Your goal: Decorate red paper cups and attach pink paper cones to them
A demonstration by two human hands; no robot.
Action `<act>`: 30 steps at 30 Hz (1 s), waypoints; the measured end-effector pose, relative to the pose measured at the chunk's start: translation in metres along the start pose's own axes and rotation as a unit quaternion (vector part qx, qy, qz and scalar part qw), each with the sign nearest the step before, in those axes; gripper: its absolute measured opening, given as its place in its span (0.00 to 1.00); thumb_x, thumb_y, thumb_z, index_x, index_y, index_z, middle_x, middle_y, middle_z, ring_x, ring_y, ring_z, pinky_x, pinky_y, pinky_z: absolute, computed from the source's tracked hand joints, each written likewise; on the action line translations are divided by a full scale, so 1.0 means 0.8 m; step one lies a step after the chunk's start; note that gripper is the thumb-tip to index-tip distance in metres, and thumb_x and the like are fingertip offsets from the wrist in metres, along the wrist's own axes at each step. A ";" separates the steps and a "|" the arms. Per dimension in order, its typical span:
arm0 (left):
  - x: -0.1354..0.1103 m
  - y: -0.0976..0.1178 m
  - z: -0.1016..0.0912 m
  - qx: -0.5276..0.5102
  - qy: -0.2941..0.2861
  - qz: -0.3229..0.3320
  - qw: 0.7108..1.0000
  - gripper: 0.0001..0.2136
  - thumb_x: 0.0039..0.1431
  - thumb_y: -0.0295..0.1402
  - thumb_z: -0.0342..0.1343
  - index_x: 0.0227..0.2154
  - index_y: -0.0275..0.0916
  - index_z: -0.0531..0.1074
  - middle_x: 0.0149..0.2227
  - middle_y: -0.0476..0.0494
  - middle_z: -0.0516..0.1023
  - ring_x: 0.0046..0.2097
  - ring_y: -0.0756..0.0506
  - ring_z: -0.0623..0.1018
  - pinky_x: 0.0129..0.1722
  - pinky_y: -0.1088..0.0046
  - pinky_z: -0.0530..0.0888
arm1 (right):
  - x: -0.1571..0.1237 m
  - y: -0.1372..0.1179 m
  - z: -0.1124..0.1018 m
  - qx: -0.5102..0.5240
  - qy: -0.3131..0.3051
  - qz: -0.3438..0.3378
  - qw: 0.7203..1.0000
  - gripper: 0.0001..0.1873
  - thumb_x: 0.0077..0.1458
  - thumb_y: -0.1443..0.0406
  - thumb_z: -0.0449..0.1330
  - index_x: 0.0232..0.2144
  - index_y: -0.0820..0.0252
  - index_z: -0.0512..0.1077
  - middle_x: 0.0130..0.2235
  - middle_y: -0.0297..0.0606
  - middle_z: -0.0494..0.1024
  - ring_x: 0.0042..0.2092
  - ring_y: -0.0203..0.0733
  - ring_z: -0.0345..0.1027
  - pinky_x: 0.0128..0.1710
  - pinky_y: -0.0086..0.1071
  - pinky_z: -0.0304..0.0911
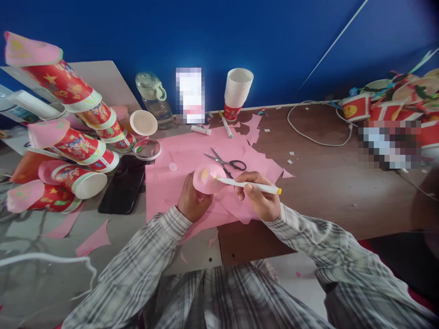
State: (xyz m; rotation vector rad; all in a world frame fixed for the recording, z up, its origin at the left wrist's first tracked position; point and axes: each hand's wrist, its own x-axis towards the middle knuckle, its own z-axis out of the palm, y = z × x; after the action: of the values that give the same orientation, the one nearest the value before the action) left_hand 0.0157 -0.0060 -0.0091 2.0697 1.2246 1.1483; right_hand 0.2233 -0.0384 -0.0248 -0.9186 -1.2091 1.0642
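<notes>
My left hand (pixel 194 200) is closed around a paper cup whose pink paper-covered end (pixel 207 178) faces up, with yellow marks on it. My right hand (pixel 260 197) grips a white marker with a yellow end (pixel 252 185); its tip touches the pink end of the cup. Both hands hover above pink paper sheets (pixel 171 183) spread over the table. Black-handled scissors (pixel 226 162) lie open on the paper just beyond my hands.
A pile of red paper cups with pink covers (pixel 68 151) lies at the left, a black phone (pixel 125 185) beside it. A stack of white cups (pixel 237 91), a water bottle (pixel 154 98), two markers (pixel 226 125) and a white cable (pixel 308 132) sit further back. More cups (pixel 394 103) stand at the right.
</notes>
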 end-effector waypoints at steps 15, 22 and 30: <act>-0.001 -0.002 0.001 -0.001 0.000 0.004 1.000 0.22 0.46 0.28 0.53 0.47 0.36 0.58 0.44 0.35 0.65 0.49 0.39 0.68 0.46 0.56 0.70 | 0.001 0.001 0.000 -0.002 -0.001 -0.010 1.000 0.24 0.70 0.41 0.80 0.40 0.55 0.88 0.27 0.36 0.86 0.23 0.40 0.74 0.22 0.34 0.74; -0.001 -0.001 0.000 -0.002 -0.003 0.002 1.000 0.23 0.46 0.28 0.52 0.47 0.36 0.58 0.44 0.35 0.65 0.49 0.39 0.68 0.45 0.56 0.70 | -0.001 0.002 -0.002 -0.009 0.007 -0.003 1.000 0.26 0.69 0.39 0.80 0.39 0.54 0.88 0.27 0.35 0.85 0.24 0.40 0.73 0.22 0.35 0.74; -0.002 -0.003 0.001 0.002 -0.004 0.001 1.000 0.22 0.46 0.29 0.53 0.46 0.36 0.59 0.44 0.36 0.66 0.48 0.39 0.68 0.46 0.56 0.69 | -0.002 0.004 -0.005 -0.028 -0.030 -0.062 0.997 0.21 0.73 0.45 0.77 0.39 0.54 0.89 0.28 0.37 0.88 0.23 0.41 0.75 0.21 0.34 0.72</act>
State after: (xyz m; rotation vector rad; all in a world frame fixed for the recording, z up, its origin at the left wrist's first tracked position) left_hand 0.0147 -0.0060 -0.0118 2.0777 1.2222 1.1391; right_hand 0.2265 -0.0388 -0.0289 -0.8479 -1.3338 0.9692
